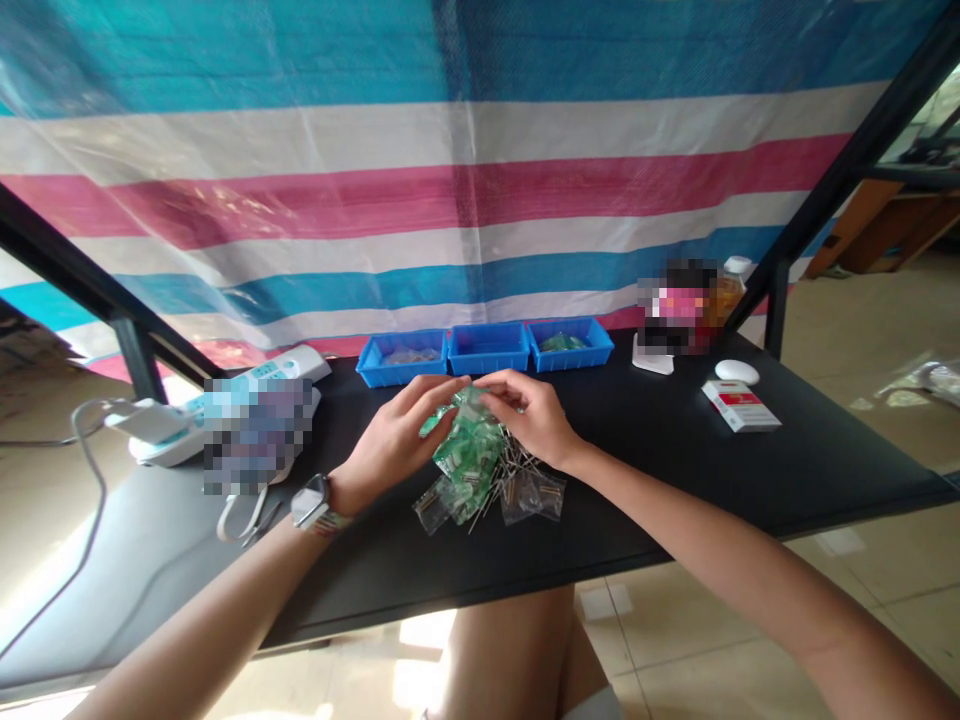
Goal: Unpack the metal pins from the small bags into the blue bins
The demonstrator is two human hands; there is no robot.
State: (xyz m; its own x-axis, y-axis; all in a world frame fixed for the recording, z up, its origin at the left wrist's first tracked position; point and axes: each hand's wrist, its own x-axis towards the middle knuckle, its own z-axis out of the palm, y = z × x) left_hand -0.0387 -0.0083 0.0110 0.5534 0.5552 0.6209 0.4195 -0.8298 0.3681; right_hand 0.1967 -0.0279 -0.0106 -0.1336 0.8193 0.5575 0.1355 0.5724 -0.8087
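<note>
A heap of small green plastic packets [469, 450] lies on the black table between my hands. My left hand [401, 425] curves around its left and far side, fingers stretched and thumb apart. From the right, my right hand [538, 415] arches over the far side of the heap, its thumb apart from the bent fingers. The fingertips of both hands come close together above the packets; whether they pinch one is unclear. Thin metal rods [504, 470] lie loose beside the heap. Clear bags with small brass-coloured pieces [534, 495] rest at the near right.
Three blue bins stand behind my hands: the left bin [401, 375] and right bin [585, 360] hold small packets, around a middle bin [487, 365]. A power strip [304, 365] with cables is at left. A red-and-white box [741, 408], white oval object [736, 372] and bottle [731, 285] stand right.
</note>
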